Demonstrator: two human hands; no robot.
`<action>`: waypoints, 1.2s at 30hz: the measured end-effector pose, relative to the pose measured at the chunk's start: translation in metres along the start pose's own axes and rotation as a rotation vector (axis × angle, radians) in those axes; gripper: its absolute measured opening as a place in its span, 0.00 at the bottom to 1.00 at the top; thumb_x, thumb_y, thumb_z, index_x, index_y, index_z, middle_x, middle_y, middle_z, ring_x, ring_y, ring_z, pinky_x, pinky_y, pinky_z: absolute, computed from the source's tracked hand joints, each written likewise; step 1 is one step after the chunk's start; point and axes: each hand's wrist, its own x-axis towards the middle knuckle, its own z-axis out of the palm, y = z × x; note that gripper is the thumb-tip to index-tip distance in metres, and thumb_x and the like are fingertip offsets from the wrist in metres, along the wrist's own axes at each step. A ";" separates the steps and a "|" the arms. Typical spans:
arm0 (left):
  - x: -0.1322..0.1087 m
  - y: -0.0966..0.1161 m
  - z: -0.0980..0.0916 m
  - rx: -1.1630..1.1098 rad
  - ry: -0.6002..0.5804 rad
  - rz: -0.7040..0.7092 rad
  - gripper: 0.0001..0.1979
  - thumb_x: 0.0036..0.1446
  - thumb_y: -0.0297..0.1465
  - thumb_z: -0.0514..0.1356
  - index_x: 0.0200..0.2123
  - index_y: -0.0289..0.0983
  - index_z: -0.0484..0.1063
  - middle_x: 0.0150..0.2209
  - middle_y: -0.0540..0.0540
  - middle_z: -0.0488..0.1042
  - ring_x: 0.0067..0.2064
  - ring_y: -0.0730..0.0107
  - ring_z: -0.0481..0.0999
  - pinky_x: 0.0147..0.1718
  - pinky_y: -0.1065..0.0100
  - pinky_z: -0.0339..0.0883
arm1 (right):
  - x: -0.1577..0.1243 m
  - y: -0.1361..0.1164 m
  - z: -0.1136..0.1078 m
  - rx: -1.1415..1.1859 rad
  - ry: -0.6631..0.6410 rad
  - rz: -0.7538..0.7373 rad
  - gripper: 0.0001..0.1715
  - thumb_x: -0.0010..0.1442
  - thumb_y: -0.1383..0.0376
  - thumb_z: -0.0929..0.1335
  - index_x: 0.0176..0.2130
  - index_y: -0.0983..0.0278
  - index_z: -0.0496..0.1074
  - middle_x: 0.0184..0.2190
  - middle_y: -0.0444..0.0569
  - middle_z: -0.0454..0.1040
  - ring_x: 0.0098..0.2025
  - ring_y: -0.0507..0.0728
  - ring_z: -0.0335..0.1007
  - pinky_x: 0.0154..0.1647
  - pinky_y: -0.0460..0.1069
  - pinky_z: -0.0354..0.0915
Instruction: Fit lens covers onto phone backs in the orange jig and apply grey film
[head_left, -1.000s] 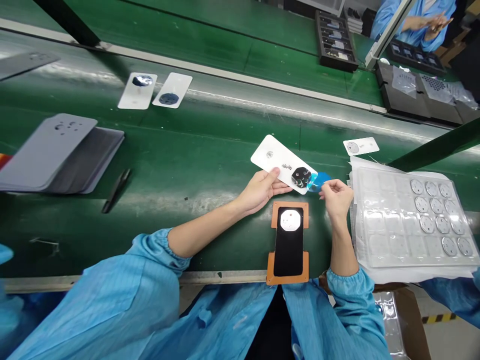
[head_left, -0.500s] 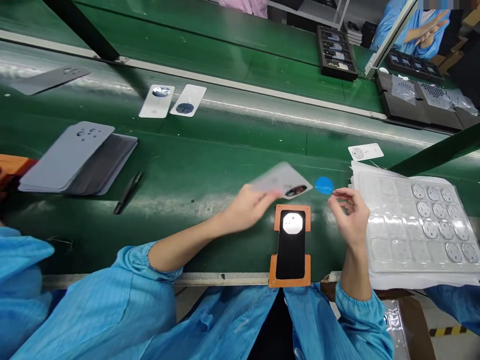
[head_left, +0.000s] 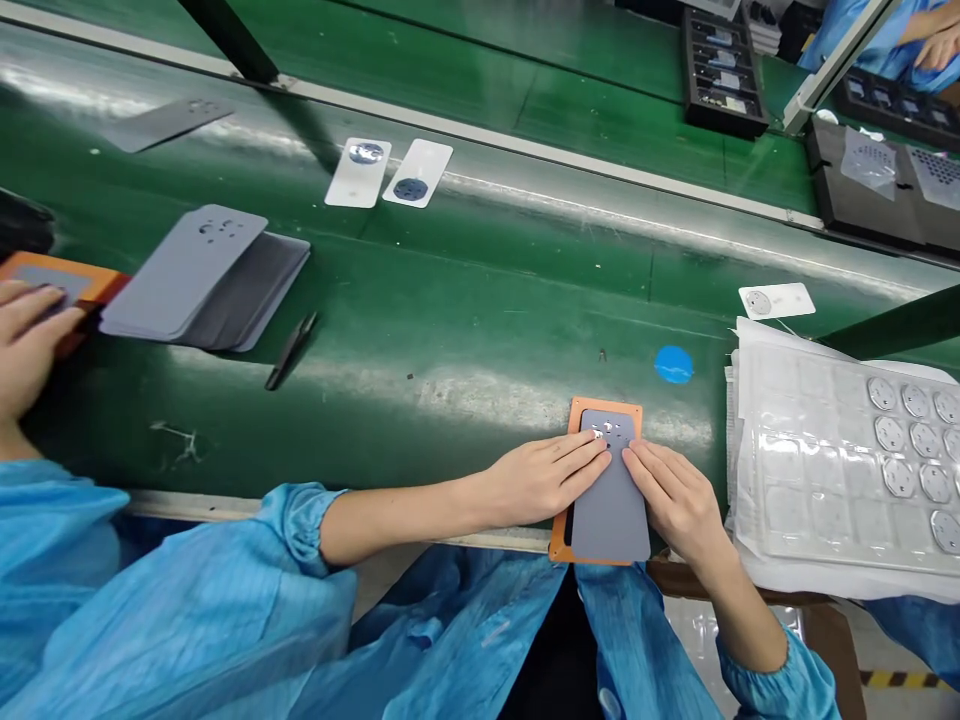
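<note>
A grey phone back cover [head_left: 611, 490] with camera holes lies face down in the orange jig [head_left: 604, 408] at the near edge of the green belt. My left hand [head_left: 544, 478] rests on its left side, fingers stretched flat, fingertips by the camera holes. From the right, my right hand [head_left: 670, 492] presses on the cover with flat fingers. A round blue film [head_left: 673, 364] lies loose on the belt just beyond the jig.
A clear blister tray [head_left: 840, 470] of round lens parts sits at right. A stack of grey covers [head_left: 202, 280], black tweezers [head_left: 291, 350], two white covers [head_left: 390, 172] and a small white card [head_left: 776, 300] lie on the belt. Another person's hand [head_left: 26, 340] rests at far left.
The cover that my left hand held up has been turned over and laid in the jig. The blue film has left my right hand and lies on the belt. Both hands now press the cover.
</note>
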 end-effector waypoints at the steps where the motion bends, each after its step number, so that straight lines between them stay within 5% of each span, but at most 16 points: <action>1: -0.001 0.000 0.000 -0.006 -0.006 0.000 0.17 0.67 0.19 0.54 0.57 0.24 0.67 0.54 0.31 0.77 0.58 0.53 0.78 0.56 0.58 0.76 | 0.001 0.000 0.000 -0.005 0.000 -0.005 0.26 0.66 0.79 0.64 0.61 0.68 0.69 0.52 0.58 0.80 0.56 0.62 0.77 0.57 0.57 0.75; 9: -0.005 -0.006 0.001 0.066 -0.070 -0.017 0.15 0.68 0.20 0.52 0.55 0.29 0.71 0.54 0.35 0.78 0.57 0.58 0.78 0.58 0.61 0.74 | 0.007 0.005 0.001 -0.055 -0.038 -0.063 0.23 0.67 0.79 0.63 0.59 0.69 0.71 0.52 0.57 0.80 0.54 0.61 0.78 0.56 0.56 0.74; 14: 0.000 -0.007 0.010 0.133 -0.111 -0.070 0.14 0.68 0.24 0.53 0.53 0.25 0.71 0.58 0.27 0.74 0.60 0.50 0.76 0.61 0.54 0.71 | 0.009 0.002 0.010 -0.127 -0.158 -0.038 0.23 0.67 0.77 0.62 0.60 0.72 0.70 0.58 0.60 0.75 0.61 0.65 0.72 0.63 0.60 0.69; 20: 0.000 0.000 0.017 0.089 -0.132 -0.104 0.11 0.66 0.24 0.56 0.50 0.27 0.71 0.60 0.25 0.71 0.66 0.47 0.69 0.65 0.49 0.66 | 0.013 -0.009 0.017 -0.115 -0.265 0.025 0.31 0.69 0.74 0.59 0.68 0.76 0.59 0.67 0.64 0.64 0.70 0.68 0.58 0.70 0.63 0.60; 28: -0.006 0.003 0.017 -0.071 -0.167 -0.186 0.19 0.66 0.24 0.58 0.59 0.27 0.65 0.65 0.25 0.64 0.70 0.44 0.59 0.67 0.44 0.61 | 0.012 -0.009 0.012 -0.022 -0.364 0.044 0.41 0.66 0.73 0.59 0.74 0.75 0.43 0.69 0.64 0.58 0.73 0.68 0.52 0.72 0.65 0.57; 36: -0.006 0.011 0.006 0.112 -0.176 -0.130 0.18 0.68 0.24 0.55 0.59 0.23 0.64 0.60 0.25 0.71 0.65 0.45 0.68 0.64 0.50 0.68 | 0.001 -0.014 0.003 -0.020 -0.396 0.055 0.45 0.62 0.74 0.60 0.73 0.77 0.42 0.70 0.65 0.58 0.73 0.69 0.51 0.72 0.65 0.58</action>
